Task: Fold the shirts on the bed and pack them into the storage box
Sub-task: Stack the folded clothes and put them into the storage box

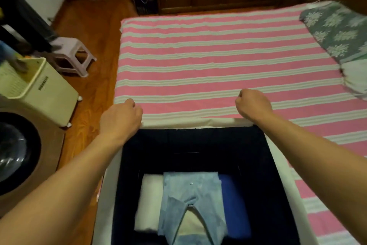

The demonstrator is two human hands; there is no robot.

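Observation:
The storage box (111, 175) stands at the foot of the bed, white outside and dark inside. In it lie a folded white shirt (149, 201), a light blue shirt (190, 195) on top in the middle, and a dark blue shirt (232, 205) on the right. My left hand (121, 117) grips the box's far left corner, fingers curled over the rim. My right hand (253, 105) is curled in a fist at the far right corner and seems to hold the white far edge (198, 121). No shirt lies on the striped sheet.
The bed (208, 56) with its pink and white striped sheet fills the middle. A grey patterned cover (335, 32) lies at its right end. To the left on the wooden floor stand a cream appliance on wheels (39, 90), a pale stool (73, 56) and a round dark machine (15, 153).

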